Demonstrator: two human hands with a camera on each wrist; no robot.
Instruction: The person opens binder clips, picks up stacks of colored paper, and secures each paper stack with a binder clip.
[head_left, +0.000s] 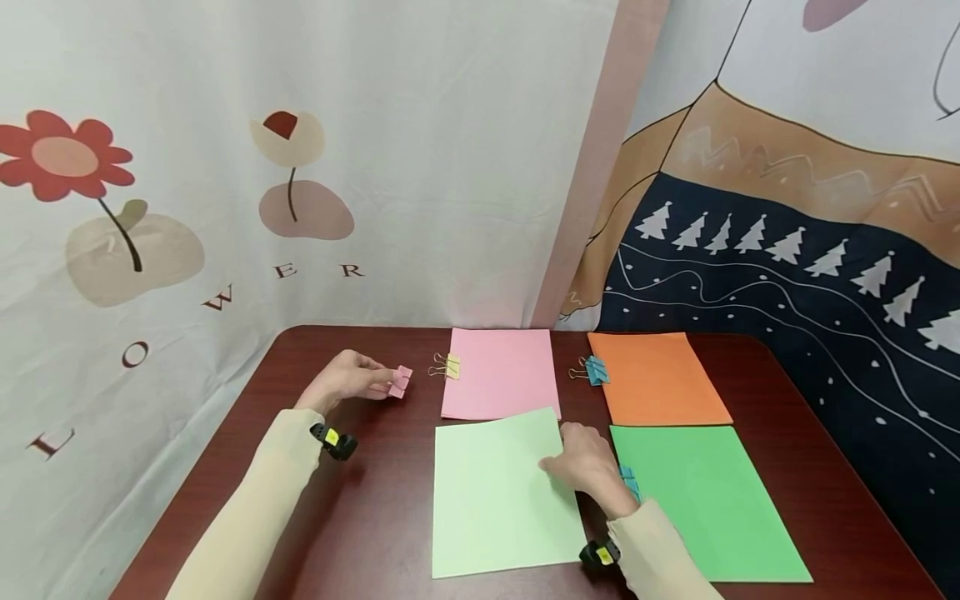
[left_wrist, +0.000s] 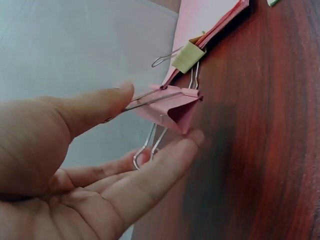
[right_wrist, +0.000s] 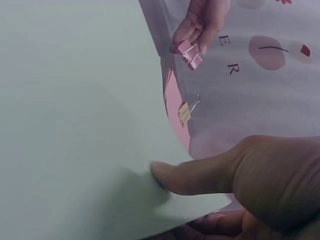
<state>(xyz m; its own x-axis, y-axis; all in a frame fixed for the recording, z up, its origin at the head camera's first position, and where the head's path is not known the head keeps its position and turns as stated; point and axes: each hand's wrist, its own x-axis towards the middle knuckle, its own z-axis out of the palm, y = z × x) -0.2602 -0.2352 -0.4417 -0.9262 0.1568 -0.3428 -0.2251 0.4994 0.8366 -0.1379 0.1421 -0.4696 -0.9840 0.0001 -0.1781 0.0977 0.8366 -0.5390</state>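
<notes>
In the head view my left hand point(head_left: 341, 383) is off to the left, holding a pink binder clip point(head_left: 401, 382) out ahead of its fingertips. The left wrist view has the thumb on one wire handle of this clip point(left_wrist: 172, 107), with the fingers below by the other handle. A light green sheet or stack of paper point(head_left: 495, 500) lies in front of me, its far right corner raised. My right hand point(head_left: 588, 462) grips it at the right edge, thumb on top of the paper point(right_wrist: 75, 100) and fingers beneath.
Behind the light green paper lies pink paper point(head_left: 502, 375) with a yellow binder clip point(head_left: 452, 367). To the right are orange paper point(head_left: 663, 379) with a blue clip point(head_left: 597, 371), and bright green paper point(head_left: 720, 508) with another blue clip point(head_left: 630, 481). A printed curtain point(head_left: 435, 183) hangs behind the table.
</notes>
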